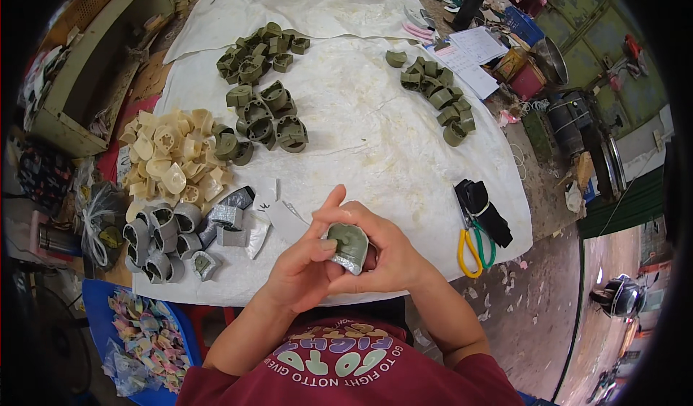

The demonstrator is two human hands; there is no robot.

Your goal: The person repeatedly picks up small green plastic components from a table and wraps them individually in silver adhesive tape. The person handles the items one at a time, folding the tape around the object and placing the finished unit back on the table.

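Above the near table edge, both hands hold one cup-shaped green piece (pixel 351 241) with a silvery glitter strip along its lower rim. My left hand (pixel 297 272) grips it from the left, thumb on the rim. On the other side my right hand (pixel 386 251) wraps round it, with the fingers partly hidden behind the piece. To the left, several silver-wrapped cup pieces (pixel 160 236) stand in a cluster, and a separate silver-covered green piece (pixel 206 265) lies near them. Scraps of silver sheet (pixel 258 233) and a white cut sheet (pixel 289 218) lie between that cluster and my hands.
A heap of cream-coloured cups (pixel 173 153) lies at the left. Plain green cups stand in groups at far left (pixel 263 121) and right (pixel 440 92). Scissors with yellow and green handles (pixel 471 251) and black cloth strips (pixel 487 211) lie right. A blue bin (pixel 97 298) holds colourful scraps.
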